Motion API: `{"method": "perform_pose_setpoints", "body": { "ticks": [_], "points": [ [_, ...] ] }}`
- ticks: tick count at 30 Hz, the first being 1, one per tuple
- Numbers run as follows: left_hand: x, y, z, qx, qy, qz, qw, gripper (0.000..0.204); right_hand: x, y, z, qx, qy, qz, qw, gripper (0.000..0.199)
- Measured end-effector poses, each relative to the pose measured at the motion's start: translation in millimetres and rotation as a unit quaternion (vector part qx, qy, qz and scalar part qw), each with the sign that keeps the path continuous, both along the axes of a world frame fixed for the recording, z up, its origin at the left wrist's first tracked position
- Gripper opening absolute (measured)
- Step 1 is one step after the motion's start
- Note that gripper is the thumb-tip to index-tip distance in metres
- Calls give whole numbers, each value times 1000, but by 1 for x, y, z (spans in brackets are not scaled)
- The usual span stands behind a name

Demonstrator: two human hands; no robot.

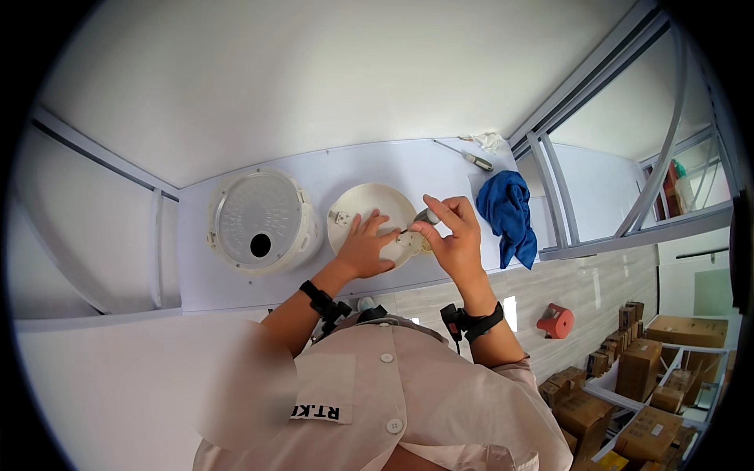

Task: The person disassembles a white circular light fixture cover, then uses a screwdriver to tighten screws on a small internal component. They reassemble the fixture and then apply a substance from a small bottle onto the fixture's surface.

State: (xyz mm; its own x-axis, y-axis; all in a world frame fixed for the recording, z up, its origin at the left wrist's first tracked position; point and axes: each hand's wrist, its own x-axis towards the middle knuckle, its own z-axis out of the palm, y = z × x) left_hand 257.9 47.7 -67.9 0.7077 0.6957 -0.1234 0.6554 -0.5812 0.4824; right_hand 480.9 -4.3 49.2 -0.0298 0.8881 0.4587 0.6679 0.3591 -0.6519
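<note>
A round cream-white cover (375,198) lies on the white bench with its hollow side up. Small fittings (342,217) sit at its left and lower right edges. My left hand (364,246) rests across the lower part of the cover, fingers spread and pressing on it. My right hand (455,239) is closed around the grey handle of a screwdriver (428,217), held at a slant. The thin dark shaft points down and left to the fitting near the cover's lower right edge. Whether its tip touches a screw there is too small to tell.
Left on the bench stands a round white appliance body (261,208) with a dark round hole. A second screwdriver (477,162), a crumpled white cloth (488,141) and a blue cloth (506,212) lie at right. Beyond are a metal frame (550,184), a red stool (557,322) and cardboard boxes (640,365).
</note>
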Motion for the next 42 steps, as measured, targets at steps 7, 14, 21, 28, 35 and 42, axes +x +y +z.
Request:
{"method": "perform_pose_setpoints", "body": {
  "ticks": [7, 14, 21, 28, 35, 42],
  "points": [
    [0, 1, 0, -6, 1, 0, 1000, 78, -5, 3, 4, 52, 70, 12, 996, 51],
    [1, 1, 0, -1, 6, -2, 1000, 79, 8, -3, -11, 5, 6, -3, 1000, 52],
    [0, 1, 2, -2, 13, -4, 1000, 78, -7, 0, 1, 101, 34, -4, 994, 49],
    [0, 1, 2, -3, 17, -4, 1000, 78, 0, -2, -5, 52, 46, 7, 998, 49],
    [0, 2, 1, -6, 8, -5, 1000, 79, -6, 0, 7, 99, 30, 10, 995, 49],
    [-1, 3, -2, -7, 0, -7, 1000, 80, -9, 2, 1, 66, 81, 7, 995, 49]
  ]
}}
